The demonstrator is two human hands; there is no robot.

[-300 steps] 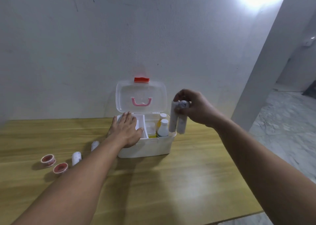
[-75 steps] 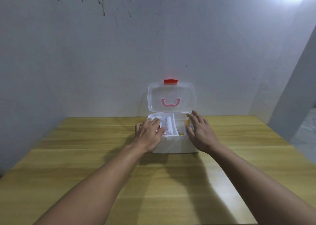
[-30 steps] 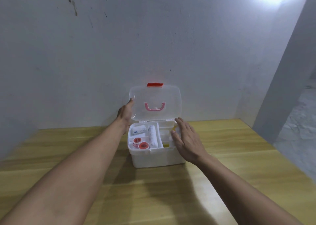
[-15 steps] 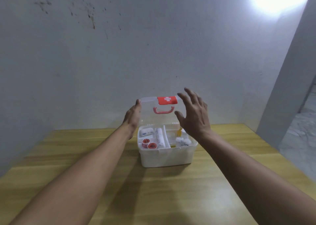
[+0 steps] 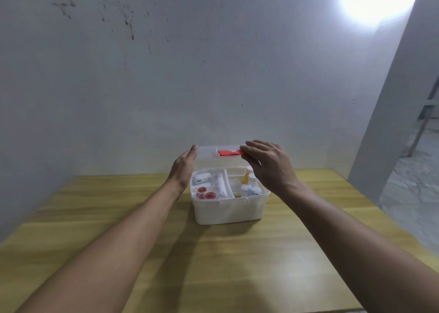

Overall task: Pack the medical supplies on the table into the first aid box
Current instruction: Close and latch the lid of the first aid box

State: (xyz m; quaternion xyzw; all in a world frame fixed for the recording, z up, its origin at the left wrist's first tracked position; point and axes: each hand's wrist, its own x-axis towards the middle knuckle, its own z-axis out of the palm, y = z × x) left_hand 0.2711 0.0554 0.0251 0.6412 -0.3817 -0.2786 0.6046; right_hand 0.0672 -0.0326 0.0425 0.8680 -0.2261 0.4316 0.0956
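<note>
The white first aid box (image 5: 229, 211) stands on the wooden table (image 5: 213, 265) near the wall. Its clear lid (image 5: 206, 152) with a red latch (image 5: 229, 153) is tilted forward, nearly level, above the box. My left hand (image 5: 183, 170) grips the lid's left edge. My right hand (image 5: 267, 164) rests on the lid's right part, fingers spread, touching the latch. Inside lie two red tape rolls (image 5: 206, 193), white bandage rolls (image 5: 219, 185) and small bottles (image 5: 249, 186).
A grey wall (image 5: 166, 86) rises right behind the table. To the right stands a grey pillar (image 5: 399, 122), with a stone floor (image 5: 413, 193) beyond the table's right edge. A bright light glares at the top right.
The lid has swung further forward and down over the box. My right hand came down from the air onto the lid by the latch; my left hand followed the lid's left edge.
</note>
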